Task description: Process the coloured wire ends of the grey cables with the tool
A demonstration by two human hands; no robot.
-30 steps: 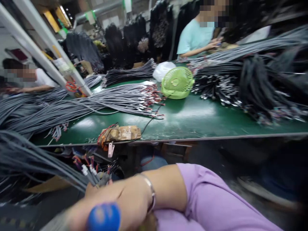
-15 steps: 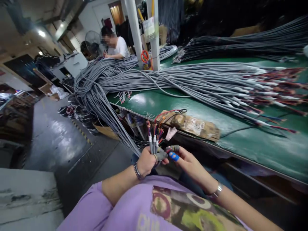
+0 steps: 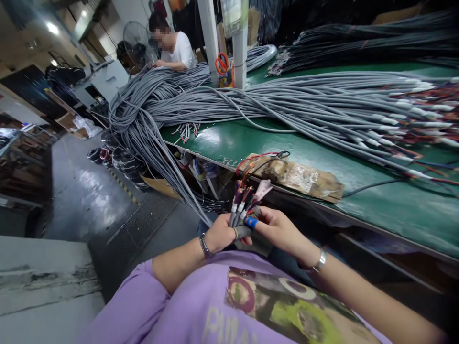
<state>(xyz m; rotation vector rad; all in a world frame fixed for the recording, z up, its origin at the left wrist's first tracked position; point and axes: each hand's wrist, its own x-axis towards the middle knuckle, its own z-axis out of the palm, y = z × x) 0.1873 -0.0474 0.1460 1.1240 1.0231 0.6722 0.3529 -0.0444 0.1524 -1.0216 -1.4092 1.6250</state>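
Several grey cables [image 3: 234, 219] stand upright in my left hand [image 3: 223, 234], which is closed around them near their stripped ends. Above white sleeves, coloured wires [image 3: 244, 193] fan out from these ends. My right hand [image 3: 270, 224] is pinched at the right side of the bunch, with a blue band on its thumb and a cover on a fingertip. Its fingertips are on the coloured wires of one cable, partly hidden behind the thumb. Just above the right hand is a pale pink strip [image 3: 263, 189], near the table edge.
A large bundle of grey cables [image 3: 215, 107] lies across the green table [image 3: 380, 205] and hangs over its left end. A taped wooden block [image 3: 304, 180] sits at the front edge. Behind are orange scissors [image 3: 222, 63], a post and a seated person [image 3: 177, 50].
My right hand has moved left and up against the cable bunch, its fingers now on the wires. The bunch tilts more to the right. The camera view has shifted slightly.
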